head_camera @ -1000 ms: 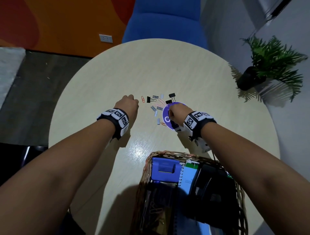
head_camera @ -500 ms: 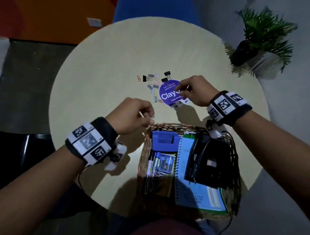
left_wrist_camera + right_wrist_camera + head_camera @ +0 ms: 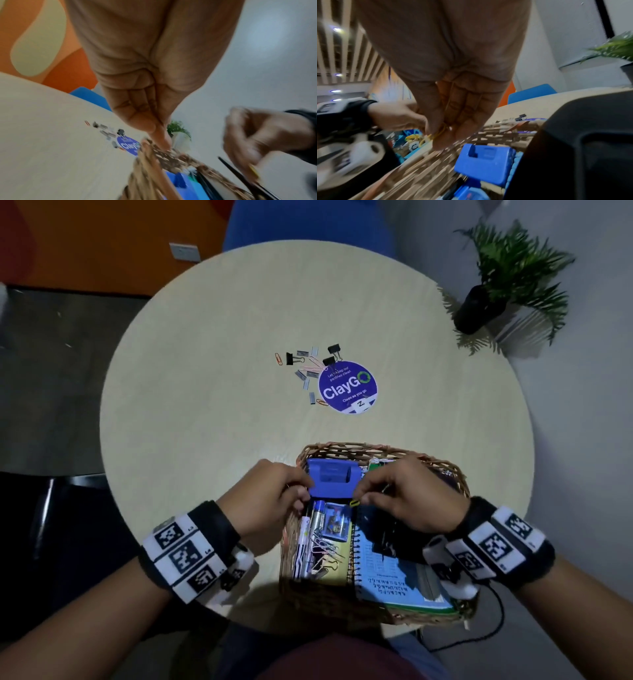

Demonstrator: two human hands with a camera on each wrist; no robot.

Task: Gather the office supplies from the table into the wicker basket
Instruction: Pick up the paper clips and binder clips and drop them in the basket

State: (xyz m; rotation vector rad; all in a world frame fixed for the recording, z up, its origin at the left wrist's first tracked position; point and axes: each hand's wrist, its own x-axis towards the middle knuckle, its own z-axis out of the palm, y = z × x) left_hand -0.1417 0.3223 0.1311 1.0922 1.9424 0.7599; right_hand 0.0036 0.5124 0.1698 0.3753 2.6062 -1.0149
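Observation:
The wicker basket (image 3: 346,447) stands at the table's near edge, holding a blue box (image 3: 330,477), pens, paper clips, a spiral notebook (image 3: 387,580) and a black object (image 3: 394,539). My right hand (image 3: 358,499) hovers over the basket and pinches a yellow paper clip (image 3: 355,503) between thumb and fingers, also seen as the yellow paper clip (image 3: 436,134). My left hand (image 3: 301,491) is at the basket's left rim, fingers curled tight against the thumb around a thin clip that barely shows. Loose binder clips (image 3: 334,349), staple strips (image 3: 301,374) and an orange paper clip (image 3: 278,359) lie mid-table.
A round purple sticker (image 3: 347,387) lies flat on the round table (image 3: 205,405) beside the loose pile. A blue chair (image 3: 308,220) stands behind the table. A potted plant (image 3: 496,285) sits at the far right, off the table.
Both hands have drawn back from the pile by the sticker to above the basket, the left one first. The right hand now carries a yellow paper clip.

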